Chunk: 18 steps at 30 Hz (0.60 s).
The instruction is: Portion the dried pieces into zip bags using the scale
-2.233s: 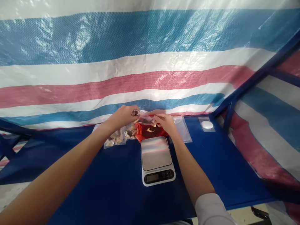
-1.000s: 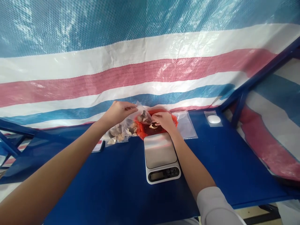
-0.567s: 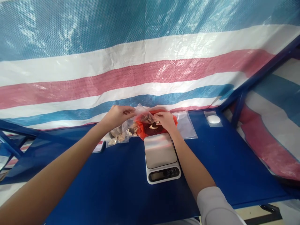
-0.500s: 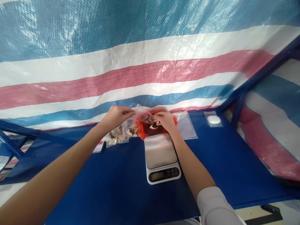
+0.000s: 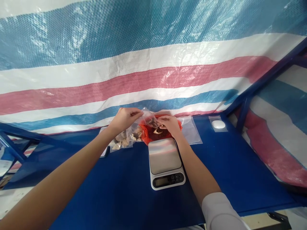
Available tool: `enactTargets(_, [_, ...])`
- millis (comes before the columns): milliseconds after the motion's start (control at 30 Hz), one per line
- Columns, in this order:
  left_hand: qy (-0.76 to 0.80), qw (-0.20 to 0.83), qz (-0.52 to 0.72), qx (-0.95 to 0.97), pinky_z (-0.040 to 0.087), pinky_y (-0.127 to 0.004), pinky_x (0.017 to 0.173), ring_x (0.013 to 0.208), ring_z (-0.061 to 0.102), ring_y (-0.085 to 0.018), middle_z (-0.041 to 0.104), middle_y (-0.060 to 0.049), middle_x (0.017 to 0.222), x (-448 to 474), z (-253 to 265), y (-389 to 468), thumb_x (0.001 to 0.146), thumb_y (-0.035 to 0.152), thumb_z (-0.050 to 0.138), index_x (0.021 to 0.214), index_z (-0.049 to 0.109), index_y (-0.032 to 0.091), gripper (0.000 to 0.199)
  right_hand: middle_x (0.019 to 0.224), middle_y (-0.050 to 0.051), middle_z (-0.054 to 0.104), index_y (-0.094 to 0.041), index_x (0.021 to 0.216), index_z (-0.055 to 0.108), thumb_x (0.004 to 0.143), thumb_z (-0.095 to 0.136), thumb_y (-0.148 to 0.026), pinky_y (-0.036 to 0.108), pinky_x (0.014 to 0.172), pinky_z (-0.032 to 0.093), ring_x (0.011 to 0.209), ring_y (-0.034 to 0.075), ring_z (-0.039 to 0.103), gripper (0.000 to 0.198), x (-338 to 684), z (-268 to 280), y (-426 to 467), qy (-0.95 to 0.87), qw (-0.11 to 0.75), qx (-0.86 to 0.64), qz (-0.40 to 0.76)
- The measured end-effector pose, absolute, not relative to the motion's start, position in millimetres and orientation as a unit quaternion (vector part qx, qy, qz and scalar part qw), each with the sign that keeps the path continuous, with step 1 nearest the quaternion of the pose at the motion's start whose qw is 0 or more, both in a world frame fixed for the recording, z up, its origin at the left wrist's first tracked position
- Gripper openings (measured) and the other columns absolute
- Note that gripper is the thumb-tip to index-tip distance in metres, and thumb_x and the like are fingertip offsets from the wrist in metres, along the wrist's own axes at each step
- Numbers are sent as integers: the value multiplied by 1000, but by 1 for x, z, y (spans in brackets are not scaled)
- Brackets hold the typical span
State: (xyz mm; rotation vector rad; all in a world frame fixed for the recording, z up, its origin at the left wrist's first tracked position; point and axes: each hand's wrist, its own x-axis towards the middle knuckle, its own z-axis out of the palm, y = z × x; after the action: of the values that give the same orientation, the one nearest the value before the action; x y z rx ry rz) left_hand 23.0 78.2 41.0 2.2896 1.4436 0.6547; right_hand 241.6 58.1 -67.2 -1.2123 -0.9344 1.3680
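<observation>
My left hand (image 5: 128, 119) pinches the upper left edge of a clear plastic bag (image 5: 146, 114). Dark dried pieces that look like mushroom slices (image 5: 151, 122) lie inside that bag. On its other side, the closed fingers of my right hand (image 5: 169, 124) grip the bag's right edge. The clear bag is tilted above an open red plastic bag (image 5: 146, 135), where a pale-edged dried slice (image 5: 157, 131) shows. Just in front stands a white kitchen scale (image 5: 165, 156) with a bare metal plate.
Filled clear bags of dried slices (image 5: 122, 140) lie left of the red bag, beside a phone-like object (image 5: 104, 152). Flat clear bags (image 5: 193, 131) lie to the right. A white oval object (image 5: 218, 124) rests farther right on the blue table (image 5: 129, 185). Striped sheeting (image 5: 144, 76) hangs behind.
My left hand has shifted slightly right, toward my right hand. My right hand's fingers have drawn up to the clear bag's edge. The view has tilted a little.
</observation>
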Motion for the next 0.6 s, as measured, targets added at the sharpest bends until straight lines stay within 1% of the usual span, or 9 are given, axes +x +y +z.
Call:
enactTargets(133, [505,186,227,812,50,-31,70,76,69,-22,79,-6,86,25,40,77,86,53,58,82,77,21,37,74,1,73,-22,76,76,75,72,-32,28,60,62,64,16,70,11,244,-71,58,-472,496,-540,489])
enactTargets(200, [500,195,223,814,51,-31,73,79,70,-23,79,-6,88,23,38,77,86,54,59,85,77,21,37,71,0,73,-24,75,77,79,67,-30,26,58,58,60,15,68,12,246,-72,58,-520,477,-562,431])
enactTargets(267, [496,203,219,815,52,-31,73,81,72,-23,80,-7,90,21,36,76,86,55,61,88,78,21,38,67,-1,72,-25,74,77,81,64,-29,26,59,57,57,15,66,15,247,-72,57,-551,455,-586,382])
enactTargets(333, [496,200,215,817,53,-31,73,80,72,-23,80,-7,89,18,34,76,86,55,61,87,78,21,37,67,0,73,-26,73,78,81,64,-29,28,64,58,60,16,68,16,249,-72,57,-559,446,-600,359])
enactTargets(433, [498,180,220,819,53,-31,72,78,72,-23,79,-7,86,16,35,76,87,52,59,83,78,21,36,70,1,74,-26,75,78,81,66,-30,28,68,60,69,18,71,15,250,-70,56,-544,451,-593,385])
enactTargets(600, [491,154,228,826,52,-31,71,76,71,-21,79,-5,84,17,43,76,89,47,56,81,77,21,34,75,1,73,-21,77,78,79,68,-31,26,68,63,75,18,72,15,248,-65,55,-490,451,-553,501])
